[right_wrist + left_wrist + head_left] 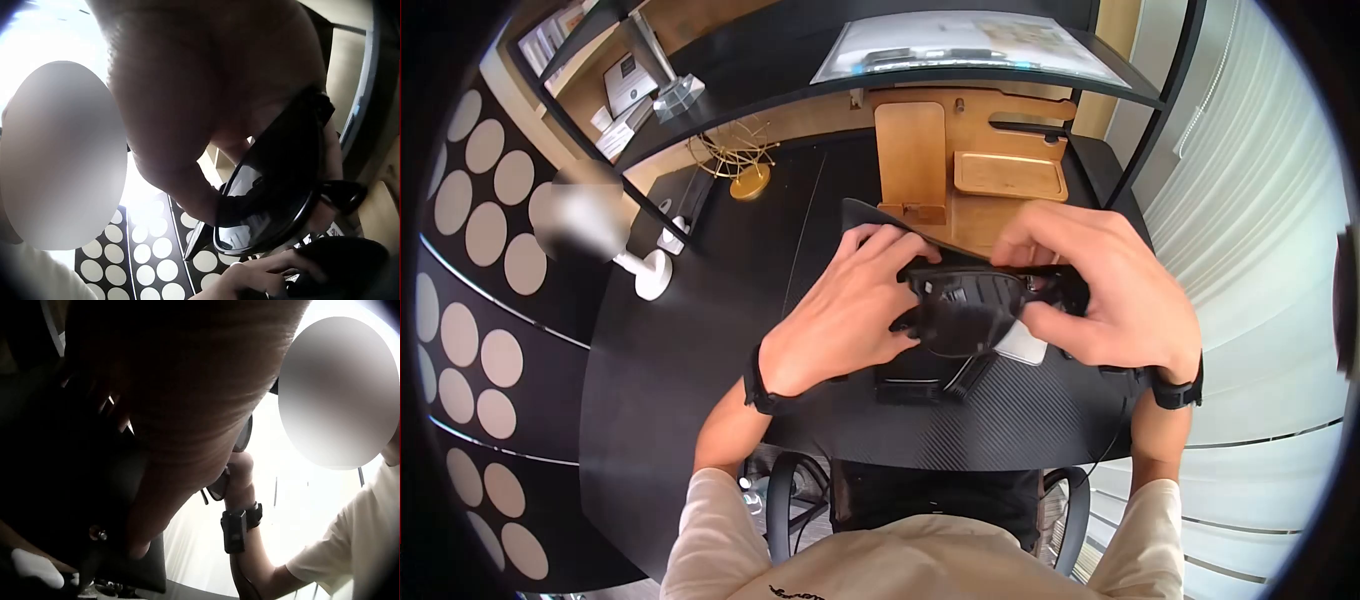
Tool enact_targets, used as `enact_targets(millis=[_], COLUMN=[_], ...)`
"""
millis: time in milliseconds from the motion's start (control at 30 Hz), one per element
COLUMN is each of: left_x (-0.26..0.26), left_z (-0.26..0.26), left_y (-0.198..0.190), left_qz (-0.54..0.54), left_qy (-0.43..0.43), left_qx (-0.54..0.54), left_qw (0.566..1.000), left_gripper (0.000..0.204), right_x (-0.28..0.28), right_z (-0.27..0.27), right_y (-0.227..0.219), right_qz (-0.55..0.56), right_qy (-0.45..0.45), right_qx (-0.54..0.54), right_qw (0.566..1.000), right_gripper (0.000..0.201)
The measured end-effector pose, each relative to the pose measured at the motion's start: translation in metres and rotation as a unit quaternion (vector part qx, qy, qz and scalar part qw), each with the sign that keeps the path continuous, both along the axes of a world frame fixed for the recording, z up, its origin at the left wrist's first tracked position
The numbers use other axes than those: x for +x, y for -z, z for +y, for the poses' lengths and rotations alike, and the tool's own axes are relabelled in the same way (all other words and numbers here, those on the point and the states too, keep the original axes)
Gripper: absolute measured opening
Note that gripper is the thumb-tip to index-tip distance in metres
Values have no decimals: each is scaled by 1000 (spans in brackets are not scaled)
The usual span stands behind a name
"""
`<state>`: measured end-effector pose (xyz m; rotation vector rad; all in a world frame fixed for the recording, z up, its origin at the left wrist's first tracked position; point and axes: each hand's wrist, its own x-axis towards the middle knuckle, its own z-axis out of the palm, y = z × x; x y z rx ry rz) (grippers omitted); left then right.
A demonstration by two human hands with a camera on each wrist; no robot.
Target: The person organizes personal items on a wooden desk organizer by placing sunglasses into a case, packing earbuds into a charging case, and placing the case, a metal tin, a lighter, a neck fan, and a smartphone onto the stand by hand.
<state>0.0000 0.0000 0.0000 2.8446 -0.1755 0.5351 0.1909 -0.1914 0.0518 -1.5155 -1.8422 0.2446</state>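
Note:
Black sunglasses [965,315] with large dark lenses are pinched by the fingers and thumb of my right hand [1115,285]. The right wrist view shows the sunglasses [275,181] tilted below the right hand [212,75]. My left hand [840,300] grips a dark case or flap [862,212], whose pointed corner rises behind the fingers, right beside the sunglasses. In the left wrist view, the dark case [147,572] has a small metal snap near the left thumb. The left fingertips are partly hidden, and the inside of the case cannot be made out.
Beneath the hands, a white item [1025,345] and a black item [910,388] lie on the black desk [650,370]. A wooden stand [910,150] is behind. A gold wire ornament [750,182] and a white lamp [654,275] stand left, under a raised shelf [780,105].

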Motion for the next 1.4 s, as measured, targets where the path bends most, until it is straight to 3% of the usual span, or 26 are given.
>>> enact_targets(millis=[33,267,367,467,733,833,900,1000,1167,1333,1400], left_x=[2,3,8,12,11,12,10,7,6,3,4], left_z=[1,-1,-6,-7,-8,-3,-4,-3,-4,-10,-12], left_y=[-1,13,23,25,20,9,9,8,0,3,5], left_qz=[30,4,-17,-32,-43,-54,-55,-75,-146,-178,-190], left_qy=[-8,-20,-14,-1,-28,-35,-43,-59,-105,-95,-81], left_qx=[14,3,-39,-21,-24,-8,14,38,63,96,113], left_qw=[999,1000,999,999,998,998,997,995,982,975,972], left_gripper=[21,26,24,23,24,22,21,20,23,28,32], right_x=[3,1,-8,-14,-16,-11,-7,-3,2,-5,-8], right_z=[6,28,42,45,56,54,50,48,44,44,42], right_y=[2,24,31,34,52,52,48,46,45,49,50], right_qz=[0,38,42,129,129,66,42,-8,7,-18,-96], right_qy=[1,93,139,114,84,128,164,151,163,159,160], right_qx=[21,15,138,110,130,142,71,44,2,-10,-13], right_qw=[1000,995,980,979,979,979,983,988,987,987,982], right_gripper=[28,25,32,33,31,35,41,36,40,42,44])
